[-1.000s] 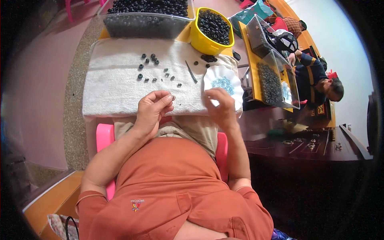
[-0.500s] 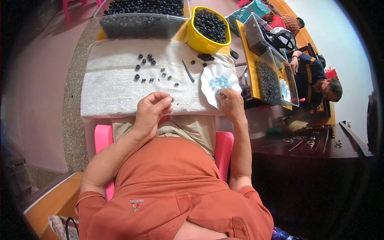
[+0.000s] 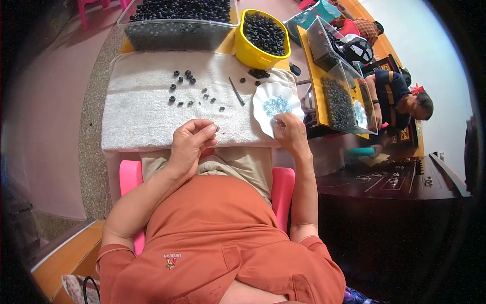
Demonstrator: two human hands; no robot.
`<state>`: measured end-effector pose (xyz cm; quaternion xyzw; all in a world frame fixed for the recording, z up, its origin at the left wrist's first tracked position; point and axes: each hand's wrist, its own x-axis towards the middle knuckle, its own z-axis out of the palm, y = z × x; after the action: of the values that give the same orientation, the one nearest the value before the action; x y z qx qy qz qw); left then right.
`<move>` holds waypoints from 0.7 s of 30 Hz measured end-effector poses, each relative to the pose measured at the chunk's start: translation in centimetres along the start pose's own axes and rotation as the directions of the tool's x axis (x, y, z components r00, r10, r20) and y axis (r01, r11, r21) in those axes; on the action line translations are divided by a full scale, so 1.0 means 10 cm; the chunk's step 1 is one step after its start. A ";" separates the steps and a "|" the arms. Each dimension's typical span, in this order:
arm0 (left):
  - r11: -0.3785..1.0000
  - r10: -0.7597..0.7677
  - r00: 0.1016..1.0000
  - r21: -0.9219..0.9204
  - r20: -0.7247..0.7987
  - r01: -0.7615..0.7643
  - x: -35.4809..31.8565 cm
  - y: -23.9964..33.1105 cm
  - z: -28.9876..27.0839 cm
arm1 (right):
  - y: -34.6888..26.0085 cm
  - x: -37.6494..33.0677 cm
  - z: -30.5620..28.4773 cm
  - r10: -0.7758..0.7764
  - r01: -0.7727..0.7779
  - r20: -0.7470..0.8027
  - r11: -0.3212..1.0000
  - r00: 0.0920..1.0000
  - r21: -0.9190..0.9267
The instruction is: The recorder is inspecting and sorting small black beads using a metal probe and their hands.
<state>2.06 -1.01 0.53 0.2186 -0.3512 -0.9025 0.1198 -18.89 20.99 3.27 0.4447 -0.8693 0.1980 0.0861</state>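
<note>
A pale woven cloth [image 3: 147, 114] covers the table in front of me, above a pink floor. Small black rubber rings [image 3: 188, 88] lie scattered near the cloth's middle, with thin metal tweezers [image 3: 236, 91] beside them toward the right. Along the far edge stand a clear plastic tub of black rings [image 3: 177, 23] and a round yellow bowl [image 3: 263, 38] full of the same. My left hand [image 3: 190, 144] hovers at the near edge, fingers pinched narrow on something too small to tell. My right hand [image 3: 291, 133] touches the white scalloped dish [image 3: 276, 104] of tiny pale-blue pieces at the cloth's right edge.
</note>
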 end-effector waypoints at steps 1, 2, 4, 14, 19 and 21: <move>1.000 0.001 1.000 0.006 0.001 -0.001 0.00 0.00 0.00 | 0.00 0.00 0.00 0.000 0.000 0.000 1.000 1.000 0.000; 1.000 0.001 1.000 0.007 0.001 -0.001 0.00 0.00 0.00 | -0.01 0.00 0.00 0.007 -0.007 0.002 1.000 1.000 0.015; 1.000 -0.002 1.000 -0.003 0.010 0.002 -0.01 0.00 0.00 | -0.01 0.00 0.01 0.014 -0.014 0.004 0.999 1.000 0.030; 1.000 0.012 1.000 -0.014 -0.021 -0.012 -0.01 0.00 0.03 | -0.06 0.00 -0.03 0.027 -0.030 0.036 0.996 0.999 0.084; 1.000 0.000 1.000 0.023 0.006 0.000 0.00 -0.01 0.00 | -0.02 -0.01 -0.05 0.024 -0.024 -0.015 0.999 1.000 0.043; 1.000 0.004 1.000 0.004 -0.015 -0.004 -0.02 0.01 0.04 | -0.06 0.02 -0.10 0.012 -0.012 -0.010 0.998 1.000 -0.056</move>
<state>2.04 -0.74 0.91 0.2248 -0.3526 -0.8999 0.1235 -18.58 20.94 4.37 0.4359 -0.8767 0.1761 0.1016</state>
